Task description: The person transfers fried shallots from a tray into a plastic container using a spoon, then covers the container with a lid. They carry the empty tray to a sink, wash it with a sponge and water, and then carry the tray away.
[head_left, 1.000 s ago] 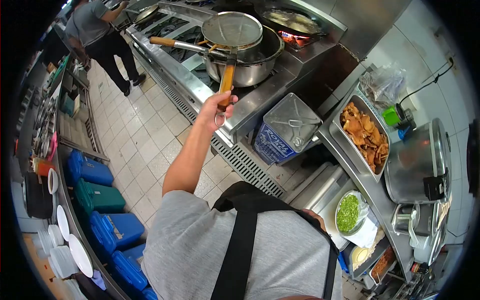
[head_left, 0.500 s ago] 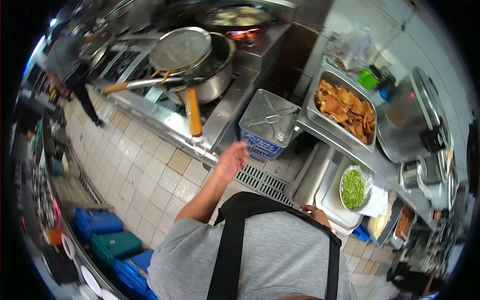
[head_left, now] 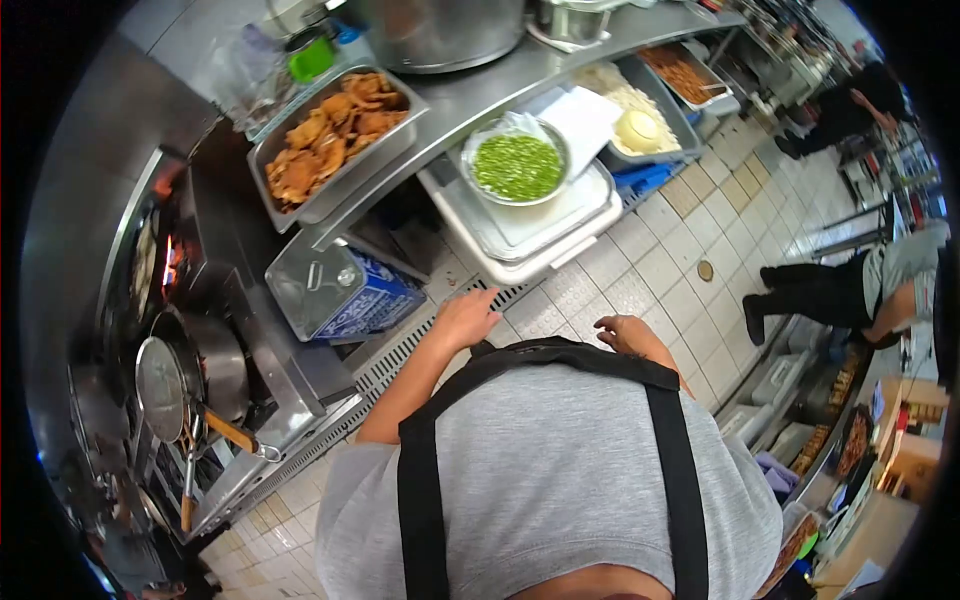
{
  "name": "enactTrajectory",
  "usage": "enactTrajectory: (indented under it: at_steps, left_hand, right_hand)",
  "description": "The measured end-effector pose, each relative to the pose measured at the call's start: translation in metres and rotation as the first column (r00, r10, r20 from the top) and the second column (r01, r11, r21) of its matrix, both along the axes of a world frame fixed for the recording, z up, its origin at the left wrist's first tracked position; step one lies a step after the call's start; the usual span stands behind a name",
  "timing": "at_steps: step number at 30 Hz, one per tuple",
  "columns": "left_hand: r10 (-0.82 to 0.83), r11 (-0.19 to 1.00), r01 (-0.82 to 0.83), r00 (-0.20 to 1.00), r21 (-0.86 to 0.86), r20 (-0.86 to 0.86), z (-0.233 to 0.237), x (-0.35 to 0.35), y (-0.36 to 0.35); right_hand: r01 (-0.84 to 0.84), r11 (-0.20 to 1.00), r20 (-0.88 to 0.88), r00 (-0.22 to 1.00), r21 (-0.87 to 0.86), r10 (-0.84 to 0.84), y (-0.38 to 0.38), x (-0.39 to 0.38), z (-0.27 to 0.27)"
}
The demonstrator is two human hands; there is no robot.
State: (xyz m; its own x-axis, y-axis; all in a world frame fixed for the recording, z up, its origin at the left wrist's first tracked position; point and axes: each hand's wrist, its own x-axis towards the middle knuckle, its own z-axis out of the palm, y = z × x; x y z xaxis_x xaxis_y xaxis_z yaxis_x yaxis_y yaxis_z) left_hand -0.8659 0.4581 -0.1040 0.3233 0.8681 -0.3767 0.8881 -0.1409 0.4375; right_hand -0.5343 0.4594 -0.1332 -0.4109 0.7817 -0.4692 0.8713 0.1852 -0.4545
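My left hand [head_left: 467, 318] is held out in front of my body with its fingers loosely apart and nothing in it. It is nearest to the white lidded bin [head_left: 520, 255] and the blue and silver tin [head_left: 345, 292]. My right hand [head_left: 628, 335] hangs by my apron over the tiled floor, fingers slightly bent and apart, holding nothing. On the white lid rests a metal bowl of chopped green vegetable [head_left: 517, 167]. A steel tray of fried brown pieces [head_left: 330, 140] sits on the steel counter above the tin.
Pans and strainers [head_left: 162, 390] stand on the stove at left, with a flame [head_left: 168, 265] behind. A big steel pot [head_left: 435, 30] is on the counter. Tubs of food [head_left: 640, 120] sit lower right of it. Two people, one in grey [head_left: 900, 270], stand at right.
My view has swung right, from the stove toward the counter and the lidded bin. My right hand now shows more fully, away from the apron edge. Both hands stay without anything in them.
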Motion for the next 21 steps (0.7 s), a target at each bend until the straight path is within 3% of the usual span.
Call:
enactTrajectory:
  at_steps: [3, 9, 14, 21]
  left_hand:
    - [-0.032, 0.999, 0.031, 0.999, 0.034, 0.04, 0.003, 0.047, 0.013]
    - [-0.132, 0.991, 0.131, 0.977, 0.017, 0.165, -0.001, 0.157, 0.017]
    - [-0.259, 0.965, 0.263, 0.961, -0.025, 0.099, -0.014, 0.227, 0.021]
    - [-0.445, 0.89, 0.449, 0.893, -0.076, 0.066, -0.021, 0.304, 0.051]
  right_hand:
    - [0.141, 0.989, 0.119, 0.983, -0.035, -0.136, -0.033, 0.083, -0.049]
    - [0.459, 0.869, 0.043, 0.887, -0.186, -0.459, -0.129, 0.237, -0.152]
    - [0.674, 0.675, 0.071, 0.721, -0.301, -0.689, -0.188, 0.29, -0.18]
    - [0.781, 0.492, 0.052, 0.551, -0.385, -0.833, -0.21, 0.32, -0.181]
